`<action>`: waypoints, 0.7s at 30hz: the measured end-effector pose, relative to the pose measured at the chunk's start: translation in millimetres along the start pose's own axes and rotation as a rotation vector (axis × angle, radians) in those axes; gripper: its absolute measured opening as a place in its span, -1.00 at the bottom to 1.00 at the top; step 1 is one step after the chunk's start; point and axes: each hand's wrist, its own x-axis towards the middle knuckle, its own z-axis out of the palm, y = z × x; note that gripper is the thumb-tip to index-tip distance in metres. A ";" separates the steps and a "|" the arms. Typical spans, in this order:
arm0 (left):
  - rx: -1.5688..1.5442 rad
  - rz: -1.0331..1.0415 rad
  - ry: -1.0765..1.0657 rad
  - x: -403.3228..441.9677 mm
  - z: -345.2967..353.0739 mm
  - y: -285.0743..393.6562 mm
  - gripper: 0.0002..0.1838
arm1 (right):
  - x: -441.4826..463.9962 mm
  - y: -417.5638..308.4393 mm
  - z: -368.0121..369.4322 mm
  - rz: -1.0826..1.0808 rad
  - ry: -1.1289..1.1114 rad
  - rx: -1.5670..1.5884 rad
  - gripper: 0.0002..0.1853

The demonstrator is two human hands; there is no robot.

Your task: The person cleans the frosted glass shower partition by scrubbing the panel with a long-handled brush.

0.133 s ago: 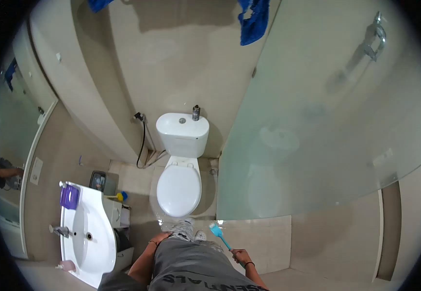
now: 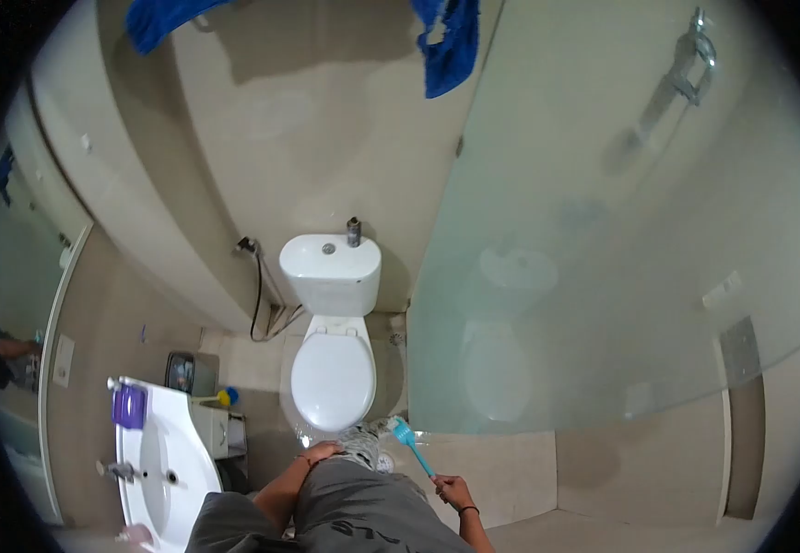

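Above the toilet [image 2: 333, 382], the blue cloth [image 2: 451, 51] runs past the top edge, its upper part cut off. On the toilet's cistern, details of the dark bottle [image 2: 354, 232] are too small to tell. Left of the toilet, the washbasin [image 2: 199, 465] is cut off by the bottom edge; farther left, the mirror [image 2: 17, 304] shows only a blurred reflection. In front of the toilet, the right hand [image 2: 455, 491] hides the handle end of the brush [image 2: 405, 436], whose bristles blur near the trousers [image 2: 360, 444], and the shirt's lettering [image 2: 363, 532] shows only partly
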 end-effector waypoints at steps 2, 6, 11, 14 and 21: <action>0.100 -0.038 -0.168 10.5 21.3 -7.0 -0.23 | -36.2 14.5 17.0 -0.007 0.038 0.066 -0.63; 0.394 -0.089 -0.329 22.6 28.8 27.3 -0.26 | -88.7 12.9 52.3 0.062 0.163 0.151 -0.59; 0.743 0.444 -0.240 106.0 30.2 60.4 -0.60 | -138.9 6.3 77.6 0.061 0.309 0.409 -0.64; 0.813 0.647 -0.351 210.2 32.4 21.9 -0.62 | -147.5 -1.3 104.1 -0.014 0.328 0.478 -0.60; 0.938 0.816 -0.484 175.9 -10.8 73.6 -0.70 | -191.7 -126.0 125.6 -0.426 0.736 0.123 -0.67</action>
